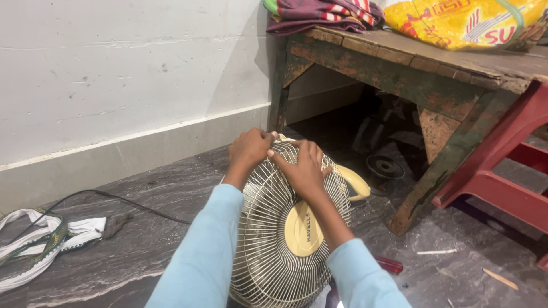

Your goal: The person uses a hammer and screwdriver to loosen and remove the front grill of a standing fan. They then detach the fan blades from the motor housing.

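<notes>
A cream table fan with a round wire grille stands on the stone floor between my arms, a yellow hub cap at its middle. My left hand grips the top rim of the grille, fingers curled over it. My right hand presses on the upper front wires beside it, fingers spread and hooked at the rim. The fan's yellow rear housing shows behind my right hand. Both sleeves are light blue.
A worn wooden bench stands at the right with folded cloth and a yellow sack on it. A red plastic stool is far right. A black cable and white strap lie left. A red-handled tool lies by my right arm.
</notes>
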